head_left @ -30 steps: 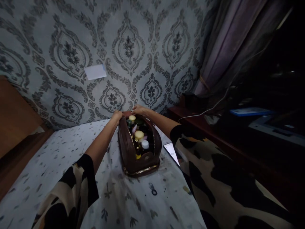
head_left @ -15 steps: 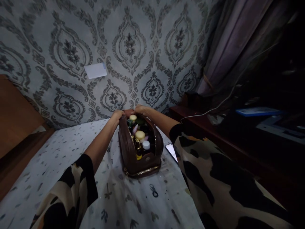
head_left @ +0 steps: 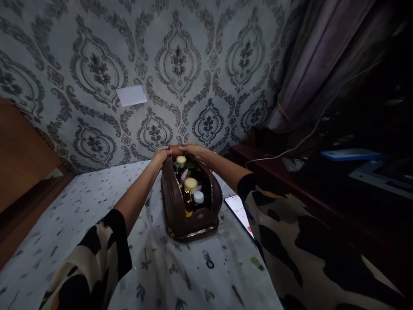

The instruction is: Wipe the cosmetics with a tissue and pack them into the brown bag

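Observation:
A brown zippered toiletry bag [head_left: 185, 230] stands unzipped on the patterned sheet. Inside it are several bottles and jars, among them a white-capped bottle [head_left: 198, 197], a jar with a cream lid [head_left: 190, 184] and a gold-topped bottle [head_left: 188, 200]. At the bag's far end, my left hand [head_left: 160, 156] grips the left side of a tan flap [head_left: 176, 150], fingers closed. The flap's right side is pinched by my right hand [head_left: 192, 149], whose fingertips lie near the left ones. The lower fingers of both hands are partly hidden.
A phone with a lit screen [head_left: 239, 212] lies right of the bag, partly under my sleeve. A wooden board [head_left: 27, 150] stands at left. A white cable [head_left: 290, 145] crosses the dark red ledge [head_left: 254, 157] at right. Patterned wallpaper [head_left: 177, 64] rises behind.
Both hands have shifted slightly on the flap, and more of its tan surface shows between them. My right sleeve has moved right, uncovering more of the phone. The bag has barely moved.

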### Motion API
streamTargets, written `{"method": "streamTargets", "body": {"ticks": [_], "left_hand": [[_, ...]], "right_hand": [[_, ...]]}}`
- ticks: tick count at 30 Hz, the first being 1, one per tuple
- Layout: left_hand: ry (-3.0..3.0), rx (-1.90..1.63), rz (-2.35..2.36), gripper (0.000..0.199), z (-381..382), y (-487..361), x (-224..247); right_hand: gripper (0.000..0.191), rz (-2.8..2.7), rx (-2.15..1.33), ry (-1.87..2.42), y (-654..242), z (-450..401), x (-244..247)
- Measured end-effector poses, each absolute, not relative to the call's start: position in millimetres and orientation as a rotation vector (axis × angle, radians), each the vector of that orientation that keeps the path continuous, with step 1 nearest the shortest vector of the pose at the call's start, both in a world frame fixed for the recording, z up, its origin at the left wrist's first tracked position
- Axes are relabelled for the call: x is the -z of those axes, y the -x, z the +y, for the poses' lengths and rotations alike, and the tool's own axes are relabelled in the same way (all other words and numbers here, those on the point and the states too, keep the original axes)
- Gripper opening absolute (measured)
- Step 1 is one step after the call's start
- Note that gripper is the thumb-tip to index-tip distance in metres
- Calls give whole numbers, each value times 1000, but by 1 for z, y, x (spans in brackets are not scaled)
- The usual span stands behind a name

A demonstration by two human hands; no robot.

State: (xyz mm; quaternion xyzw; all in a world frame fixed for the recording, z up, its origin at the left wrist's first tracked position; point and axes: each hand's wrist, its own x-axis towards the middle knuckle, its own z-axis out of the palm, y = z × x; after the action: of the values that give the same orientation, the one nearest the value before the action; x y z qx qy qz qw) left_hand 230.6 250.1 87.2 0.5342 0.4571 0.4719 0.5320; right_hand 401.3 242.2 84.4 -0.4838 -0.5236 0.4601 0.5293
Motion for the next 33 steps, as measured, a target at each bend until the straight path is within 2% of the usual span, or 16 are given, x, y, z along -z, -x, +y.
{"method": "streamTargets", "body": {"ticks": [2,8,16,21,27,33], "left_hand": [[-1281,-1151,1077,30,251,-230,-87],[-1322,-1194,1055,17,257,-231,-84],[-1381,-1215,897,43,254,-235,-85],[-1426,-1226,845,47,246,-230,-84],[-1529,-1257,826,33,238,-227,-87],[-1657,-1334,791,32,232,-230,-93]], "right_hand": [[26,-1212,-1116,1140,-402,243,-85],[26,-1164,-1125,1090,-406,240,-87],[35,-1192,-1106,1014,-407,227,-86],[42,-1195,-1110,988,-408,222,-90],[37,-1197,-1058,988,-410,214,-98],[24,-1237,-966,966,-403,199,-103]]}}
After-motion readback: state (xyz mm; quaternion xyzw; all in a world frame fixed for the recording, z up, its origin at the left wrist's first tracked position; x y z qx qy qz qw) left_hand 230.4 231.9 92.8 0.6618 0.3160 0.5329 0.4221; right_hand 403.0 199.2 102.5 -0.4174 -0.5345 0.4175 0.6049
